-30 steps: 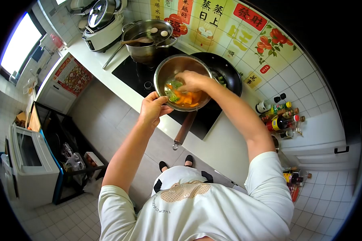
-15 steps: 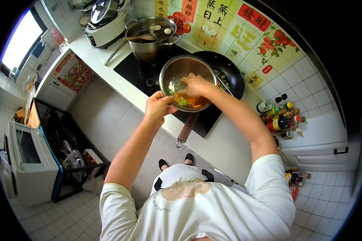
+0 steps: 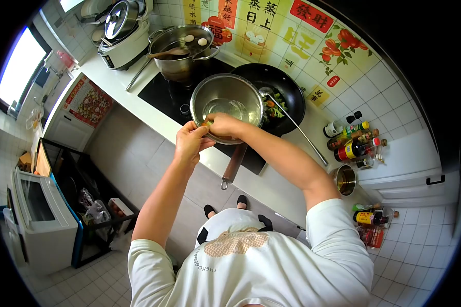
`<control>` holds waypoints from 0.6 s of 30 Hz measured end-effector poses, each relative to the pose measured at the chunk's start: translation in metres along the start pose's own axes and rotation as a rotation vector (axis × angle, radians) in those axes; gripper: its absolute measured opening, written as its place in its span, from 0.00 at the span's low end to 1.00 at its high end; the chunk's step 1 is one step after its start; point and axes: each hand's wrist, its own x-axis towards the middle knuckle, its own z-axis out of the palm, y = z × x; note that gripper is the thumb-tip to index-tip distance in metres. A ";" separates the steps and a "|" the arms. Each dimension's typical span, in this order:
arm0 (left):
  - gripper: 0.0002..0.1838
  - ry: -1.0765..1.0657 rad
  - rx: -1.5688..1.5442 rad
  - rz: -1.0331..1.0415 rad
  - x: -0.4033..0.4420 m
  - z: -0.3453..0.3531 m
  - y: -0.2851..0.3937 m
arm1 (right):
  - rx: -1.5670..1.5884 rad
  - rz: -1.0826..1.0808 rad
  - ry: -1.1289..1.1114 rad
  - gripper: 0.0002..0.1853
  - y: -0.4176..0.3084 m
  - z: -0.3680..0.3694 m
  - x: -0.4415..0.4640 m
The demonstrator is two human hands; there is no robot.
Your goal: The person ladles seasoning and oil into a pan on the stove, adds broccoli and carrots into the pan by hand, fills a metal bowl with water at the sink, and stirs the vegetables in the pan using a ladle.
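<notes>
A steel bowl [image 3: 229, 84] is tilted over the front of the wok [image 3: 292, 97], held above the stove. My left hand [image 3: 190, 140] pinches its near left rim, thumb on the inside. Inside the bowl, my right hand [image 3: 225, 126] is curled against the near wall. A little orange and green from chopped vegetables [image 3: 208, 123] shows at its fingertips; the rest is hidden by the hand. The bowl's bottom looks wet and shiny. Chopped green and orange vegetables [image 3: 276, 108] lie in the wok, with a long-handled ladle [image 3: 306, 137] resting across its edge.
Behind on the left, a steel pot [image 3: 182, 66] holds dark liquid, eggs and a wooden spoon [image 3: 164, 53]. A rice cooker [image 3: 119, 53] stands beyond it. The wok's handle [image 3: 234, 166] juts over the counter edge. Several bottles [image 3: 351, 148] and a small metal pot [image 3: 344, 179] are on the right.
My right hand has drawn from the bowl's middle to its near left wall. Vegetables that lay in the bowl no longer show there. The view has shifted, uncovering more of the wok and ladle.
</notes>
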 end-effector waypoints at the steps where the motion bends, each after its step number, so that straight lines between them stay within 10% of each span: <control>1: 0.05 0.000 0.002 0.000 0.000 -0.001 0.001 | 0.067 0.028 -0.009 0.15 -0.003 0.000 0.000; 18: 0.06 0.001 -0.010 0.011 -0.007 -0.002 0.011 | 0.424 0.037 -0.270 0.14 0.001 -0.016 0.013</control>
